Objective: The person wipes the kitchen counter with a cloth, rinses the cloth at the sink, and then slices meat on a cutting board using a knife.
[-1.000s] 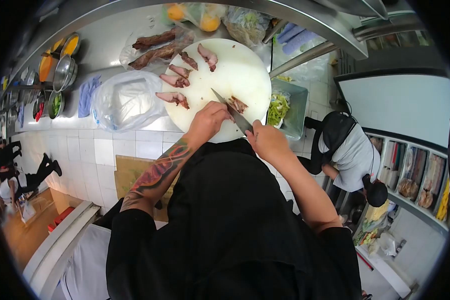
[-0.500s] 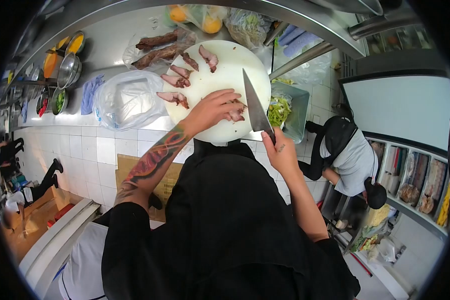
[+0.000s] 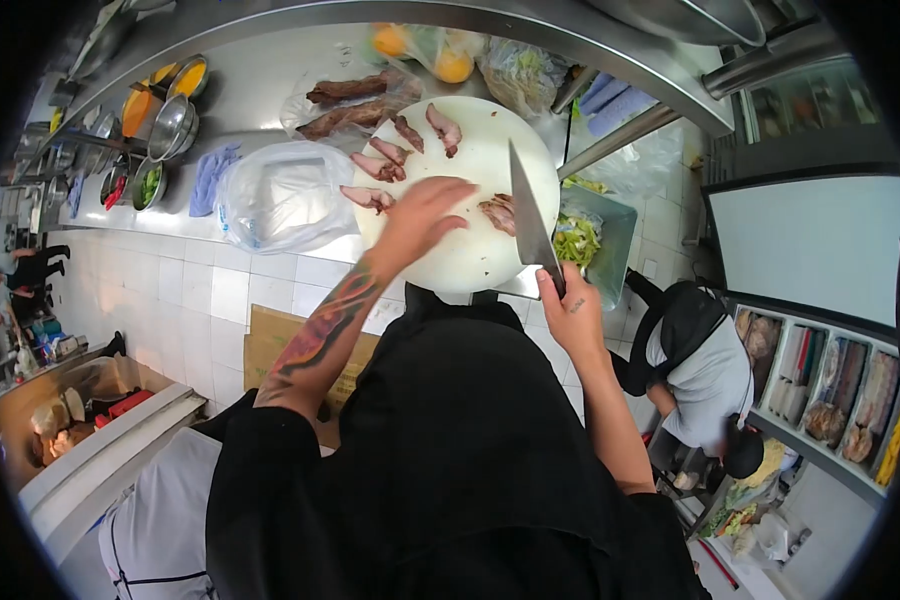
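Note:
A round white cutting board [image 3: 470, 265] lies on the steel counter. My right hand [image 3: 573, 305] is closed on the handle of a large knife [image 3: 533, 215], its blade pointing up over the board's right side. Above the board's left part is my left hand [image 3: 422, 220], fingers apart and nothing visible in it. Between hand and blade sits a small cut pile of meat [image 3: 499, 213]. Several meat pieces [image 3: 444, 130] lie along the board's upper left. Two long dark strips of meat [image 3: 348, 115] rest in clear plastic beside it.
Left of the board are a clear plastic bag [image 3: 285, 195], a blue cloth [image 3: 213, 178] and metal bowls [image 3: 174, 128]. A green bin [image 3: 615, 240] with leafy vegetables stands right. Another person [image 3: 705, 365] bends over at the right. A steel rail [image 3: 450, 14] crosses overhead.
My left hand has come off the meat pile and moved left, fingers spread. The knife has lifted from the meat and turned more upright. The whole view has shifted slightly.

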### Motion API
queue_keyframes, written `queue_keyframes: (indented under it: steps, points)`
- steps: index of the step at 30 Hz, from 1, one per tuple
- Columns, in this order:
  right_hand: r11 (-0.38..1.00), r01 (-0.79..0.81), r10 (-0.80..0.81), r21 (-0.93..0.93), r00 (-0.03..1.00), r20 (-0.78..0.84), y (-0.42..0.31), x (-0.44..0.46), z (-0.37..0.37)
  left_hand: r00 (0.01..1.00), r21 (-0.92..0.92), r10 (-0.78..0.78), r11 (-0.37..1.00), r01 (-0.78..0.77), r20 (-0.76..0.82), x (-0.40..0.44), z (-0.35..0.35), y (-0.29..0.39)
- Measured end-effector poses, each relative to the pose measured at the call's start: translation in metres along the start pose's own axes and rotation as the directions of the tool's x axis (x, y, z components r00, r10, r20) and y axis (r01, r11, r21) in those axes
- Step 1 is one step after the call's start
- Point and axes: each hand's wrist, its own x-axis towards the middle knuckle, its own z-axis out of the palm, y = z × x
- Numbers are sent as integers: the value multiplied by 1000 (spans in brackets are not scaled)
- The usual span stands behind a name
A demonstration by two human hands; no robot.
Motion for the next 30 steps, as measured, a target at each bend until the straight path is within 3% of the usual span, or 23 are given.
queue_keyframes:
  steps: [3,6,12,13,15,20,22,24,26,28,30]
  points:
    - [1000,17,-17,0,999,28,0,1,1,992,190,-80,977,99,-102,-31,-55,-28]
    - [1000,23,-24,4,998,52,6,3,3,972,363,-232,910,202,39,-46,-93,-37]
    - [1000,13,-13,6,999,48,17,14,-11,953,411,-236,901,140,192,-41,-87,-54]
    - [1000,4,-3,-19,999,48,18,17,-14,953,410,-232,902,136,194,-39,-83,-51]
    - [999,19,-18,-33,1000,18,26,25,-17,966,247,-70,969,6,251,-35,-68,-41]
    - [998,21,-21,-64,1000,14,32,40,-18,939,38,51,997,-68,339,-11,5,-5]
    - [994,47,-48,-98,999,-7,42,41,-10,932,47,22,998,-41,363,-7,22,11]
    - [988,73,-77,-134,997,-21,47,42,-10,975,-5,31,1000,-30,222,-4,28,25]
    - [968,22,-18,-249,1000,20,45,42,-16,979,-40,-11,999,20,203,-9,24,27]
    - [961,83,-78,-265,996,32,34,39,-26,995,102,-64,993,56,79,-16,20,28]
    - [948,150,-141,-281,989,52,16,32,-34,997,91,-9,996,2,75,-23,26,22]
